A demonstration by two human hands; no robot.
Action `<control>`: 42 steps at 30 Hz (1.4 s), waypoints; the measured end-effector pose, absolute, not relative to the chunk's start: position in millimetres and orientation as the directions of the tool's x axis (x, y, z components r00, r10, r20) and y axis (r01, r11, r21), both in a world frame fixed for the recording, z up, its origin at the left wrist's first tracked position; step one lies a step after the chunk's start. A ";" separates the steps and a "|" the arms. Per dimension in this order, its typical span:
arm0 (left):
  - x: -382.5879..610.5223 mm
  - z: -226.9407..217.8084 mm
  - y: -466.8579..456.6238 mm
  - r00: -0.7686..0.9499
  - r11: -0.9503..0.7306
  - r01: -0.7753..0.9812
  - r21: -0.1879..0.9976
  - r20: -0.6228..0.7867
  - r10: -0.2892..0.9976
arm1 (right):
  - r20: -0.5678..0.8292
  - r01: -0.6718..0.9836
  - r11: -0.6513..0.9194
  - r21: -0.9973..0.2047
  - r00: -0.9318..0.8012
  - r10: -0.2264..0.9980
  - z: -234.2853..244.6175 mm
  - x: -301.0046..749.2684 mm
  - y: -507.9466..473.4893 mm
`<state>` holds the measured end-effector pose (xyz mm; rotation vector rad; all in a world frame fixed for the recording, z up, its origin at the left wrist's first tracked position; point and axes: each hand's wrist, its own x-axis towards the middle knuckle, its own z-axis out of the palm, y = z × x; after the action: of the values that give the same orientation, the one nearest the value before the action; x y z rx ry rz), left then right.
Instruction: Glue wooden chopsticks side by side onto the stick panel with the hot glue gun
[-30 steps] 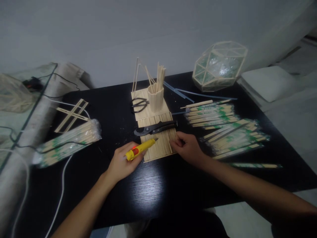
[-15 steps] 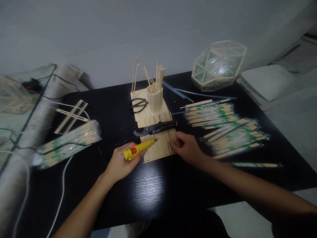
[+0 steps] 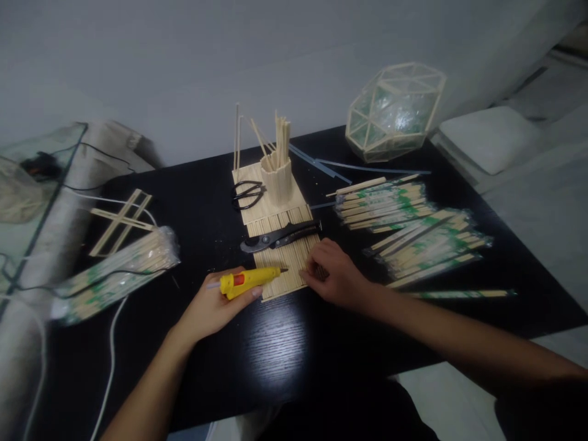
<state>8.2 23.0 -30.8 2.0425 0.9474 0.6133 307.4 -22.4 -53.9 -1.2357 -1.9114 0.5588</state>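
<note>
My left hand (image 3: 202, 312) is wrapped round a yellow hot glue gun (image 3: 245, 280), its nozzle pointing right over a mat of wooden sticks (image 3: 287, 275) laid side by side. At the mat's right edge, my right hand (image 3: 337, 275) is closed with its fingertips pinched. Anything between those fingertips is too small to make out. A black hand cutter (image 3: 282, 237) lies across the mat just beyond both hands. Farther back, black-handled scissors (image 3: 247, 195) and a stick-built cup (image 3: 278, 187) holding several loose sticks rest on a flat wooden panel (image 3: 257, 214).
Packs of wrapped chopsticks (image 3: 381, 205) lie at the right, with another pack (image 3: 119, 275) at the left beside crossed sticks (image 3: 122, 223). A faceted stick frame (image 3: 395, 113) stands at the back right. A white cable (image 3: 111, 349) runs down the left of the black table (image 3: 349, 355).
The glue gun has turned closer to level, its nozzle still over the mat. My right hand stays pinched at the mat's edge. The whole view has shifted slightly.
</note>
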 end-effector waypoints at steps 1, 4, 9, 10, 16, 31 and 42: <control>7.9 -30.3 23.2 0.602 -0.410 0.412 0.814 0.094 0.793 | 0.366 0.565 0.436 -0.701 -0.240 0.899 -54.5 307.2 -22.5; 8.0 -27.5 24.0 0.606 -0.405 0.415 0.815 0.085 0.791 | 0.349 0.574 0.433 -0.695 -0.256 0.901 -56.2 306.9 -22.7; 9.4 -24.1 24.9 0.646 -0.430 0.416 0.801 0.073 0.760 | 0.344 0.576 0.435 -0.692 -0.266 0.900 -57.5 306.9 -22.9; 9.7 -23.8 24.9 0.651 -0.435 0.415 0.799 0.073 0.755 | 0.343 0.578 0.434 -0.692 -0.266 0.901 -57.7 307.0 -22.9; 12.7 -21.3 23.9 0.665 -0.434 0.414 0.800 0.060 0.744 | 0.344 0.573 0.437 -0.693 -0.270 0.899 -58.5 307.6 -22.9; 15.0 -15.9 21.9 0.738 -0.532 0.414 0.739 0.070 0.671 | 0.328 0.577 0.435 -0.691 -0.286 0.900 -47.5 308.9 -26.8; 15.6 -17.2 20.5 0.754 -0.574 0.427 0.699 0.075 0.653 | 0.286 0.621 0.473 -0.625 -0.382 0.879 -47.0 309.3 -30.7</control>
<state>15.6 20.5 -17.2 2.2662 0.8055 0.4281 309.3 -30.7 -47.0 -1.2382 -2.1303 0.5656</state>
